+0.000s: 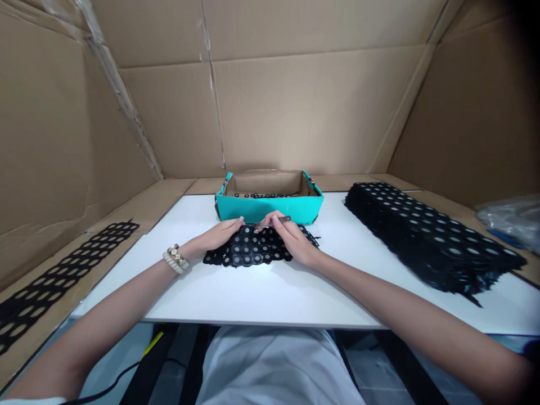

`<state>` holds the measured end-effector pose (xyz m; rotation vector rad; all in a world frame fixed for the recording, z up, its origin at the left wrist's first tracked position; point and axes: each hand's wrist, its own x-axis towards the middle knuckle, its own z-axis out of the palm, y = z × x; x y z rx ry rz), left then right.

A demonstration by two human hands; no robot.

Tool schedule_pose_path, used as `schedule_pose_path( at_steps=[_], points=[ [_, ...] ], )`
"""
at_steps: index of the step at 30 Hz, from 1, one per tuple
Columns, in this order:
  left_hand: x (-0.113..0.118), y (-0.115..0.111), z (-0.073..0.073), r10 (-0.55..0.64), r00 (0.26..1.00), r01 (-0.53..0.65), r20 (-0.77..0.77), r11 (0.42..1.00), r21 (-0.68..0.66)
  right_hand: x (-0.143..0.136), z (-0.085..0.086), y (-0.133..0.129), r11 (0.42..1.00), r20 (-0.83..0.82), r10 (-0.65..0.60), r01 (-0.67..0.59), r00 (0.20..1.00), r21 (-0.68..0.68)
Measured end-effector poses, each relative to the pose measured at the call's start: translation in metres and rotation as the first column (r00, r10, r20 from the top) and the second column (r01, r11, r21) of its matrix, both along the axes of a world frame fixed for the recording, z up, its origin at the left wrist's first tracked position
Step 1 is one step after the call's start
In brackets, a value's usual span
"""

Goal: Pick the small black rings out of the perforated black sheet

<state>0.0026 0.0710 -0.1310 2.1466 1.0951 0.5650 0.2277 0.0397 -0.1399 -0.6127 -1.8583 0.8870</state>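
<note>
A black sheet with rows of round pale spots (253, 250) lies on the white table, just in front of a teal box. My left hand (223, 232), with bracelets at its wrist, pinches the sheet's upper left edge between thumb and fingers. Over the right part of the sheet, my right hand (291, 236) is closed around a small, thin metal tool (283, 219), whose tip points left toward the sheet's far edge. The exact tip is too small to make out.
Small black rings lie inside the open teal box (270, 209). A thick stack of black spotted sheets (426, 230) sits at the right. One perforated black strip (67, 275) lies on cardboard at the left. Cardboard walls (295, 112) enclose the white table (253, 298). Clear plastic (512, 216) is far right.
</note>
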Motion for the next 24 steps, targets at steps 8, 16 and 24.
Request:
schedule_pose_path(
  at_steps=[8, 16, 24],
  points=[
    [0.0026, 0.0019, 0.0016, -0.073, 0.995, 0.078, -0.071, 0.994, 0.074, -0.0016, -0.0025, 0.001, 1.0, 0.018, 0.021, -0.021, 1.0, -0.006],
    [0.0036, -0.0002, 0.0022, -0.073, 0.995, 0.077, -0.064, 0.995, 0.067, -0.0007, -0.0054, 0.0015, 1.0, 0.062, 0.006, -0.006, 0.998, 0.003],
    [0.0017, 0.0016, -0.0003, -0.087, 0.994, 0.092, -0.064, 0.993, 0.076, 0.0026, -0.0018, 0.0014, 1.0, 0.122, -0.013, 0.012, 0.992, 0.007]
  ],
)
